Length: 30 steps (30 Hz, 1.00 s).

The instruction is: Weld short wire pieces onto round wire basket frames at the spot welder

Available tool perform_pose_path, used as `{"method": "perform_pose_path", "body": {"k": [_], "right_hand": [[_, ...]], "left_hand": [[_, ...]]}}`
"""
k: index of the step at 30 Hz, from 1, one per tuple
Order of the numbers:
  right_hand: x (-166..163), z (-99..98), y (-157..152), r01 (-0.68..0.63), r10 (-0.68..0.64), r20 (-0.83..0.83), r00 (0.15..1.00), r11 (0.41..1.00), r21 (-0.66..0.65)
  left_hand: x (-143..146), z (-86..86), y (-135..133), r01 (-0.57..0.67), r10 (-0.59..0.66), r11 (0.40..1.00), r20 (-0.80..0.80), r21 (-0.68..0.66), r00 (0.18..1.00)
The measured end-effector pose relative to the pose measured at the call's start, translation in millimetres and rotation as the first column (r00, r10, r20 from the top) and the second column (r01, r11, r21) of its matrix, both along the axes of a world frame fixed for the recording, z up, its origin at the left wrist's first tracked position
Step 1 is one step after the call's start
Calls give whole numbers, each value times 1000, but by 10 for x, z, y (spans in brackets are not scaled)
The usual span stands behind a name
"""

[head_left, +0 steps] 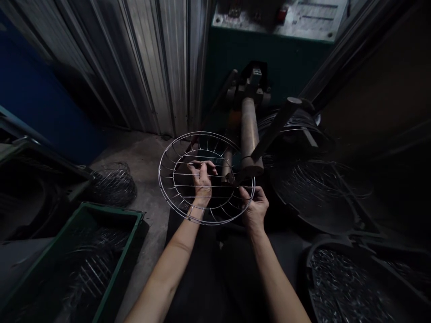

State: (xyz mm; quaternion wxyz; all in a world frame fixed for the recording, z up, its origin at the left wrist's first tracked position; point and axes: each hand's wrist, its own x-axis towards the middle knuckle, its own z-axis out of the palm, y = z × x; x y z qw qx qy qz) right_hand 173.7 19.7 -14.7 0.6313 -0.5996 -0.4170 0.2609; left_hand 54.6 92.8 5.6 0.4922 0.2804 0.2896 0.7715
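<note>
A round wire basket of thin metal rods, with two rings and parallel bars across it, is between my hands at the machine. My left hand shows through the bars, its fingers bent and the thumb close against them at a bar; the exact contact is hard to see. On the near right side, my right hand has its thumb and fingers closed on the basket's outer ring. The ring's right side lies by the thick metal cylinder of the machine, and a lower metal rod reaches down behind the bars.
A green crate with wire pieces stands at left, beside a tangled wire bundle. Bins with many small metal pieces are at lower right. A slanted bar juts from the cylinder. Behind stands a corrugated metal wall.
</note>
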Motion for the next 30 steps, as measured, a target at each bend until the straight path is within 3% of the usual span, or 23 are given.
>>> {"method": "perform_pose_path", "body": {"k": [4,12,16,20,30], "right_hand": [[-8,23,6,-14,14,-28,1000,1000,-21],[29,49,-66,-131,126,-302,945,991,6],[108,67,-217,-109,95,-192,977,992,-63],[123,144,-245,-139,135,-69,988,989,-51],[79,181,-78,-103,102,-57,993,994,-25]], "left_hand": [[-10,9,-7,-5,5,1000,-14,-8,1000],[-48,-46,-46,33,-28,997,-68,70,997],[4,-57,-52,-63,67,997,-75,43,995],[77,-73,0,-130,131,991,-59,33,990],[78,-135,171,-134,137,990,-95,31,986]]}}
